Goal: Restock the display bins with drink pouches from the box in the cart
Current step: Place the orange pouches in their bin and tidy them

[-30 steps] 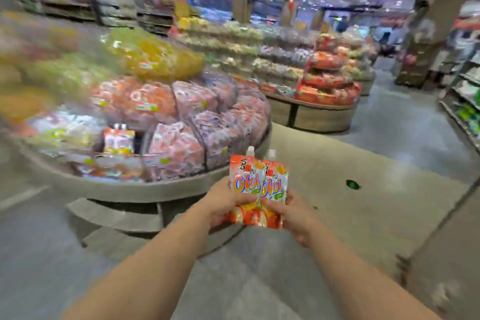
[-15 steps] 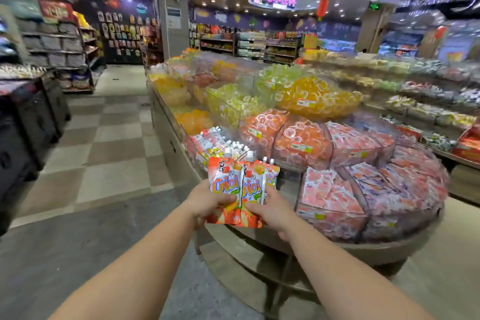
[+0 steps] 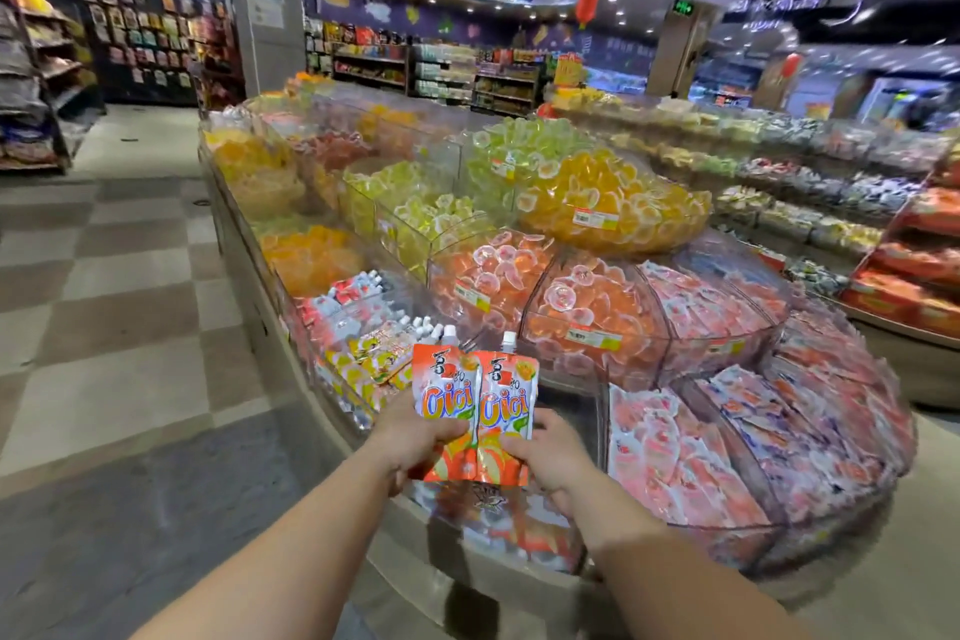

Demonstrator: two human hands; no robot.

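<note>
Two pouches (image 3: 475, 411), upright, side by side: left hand (image 3: 415, 437) grips one, right hand (image 3: 545, 452) the other, above a bin (image 3: 587, 411).

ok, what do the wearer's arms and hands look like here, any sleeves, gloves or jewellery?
Both forearms are bare to the bottom frame edge: no sleeves show. The left hand and right hand are ungloved, with no watch, bands or rings visible.

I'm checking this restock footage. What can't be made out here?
- Pouch count: head view, the orange pouches overlap, and left hand and right hand cover their lower parts.
- Price tags: too small and blurred.
- Cart and box: out of frame.
</note>
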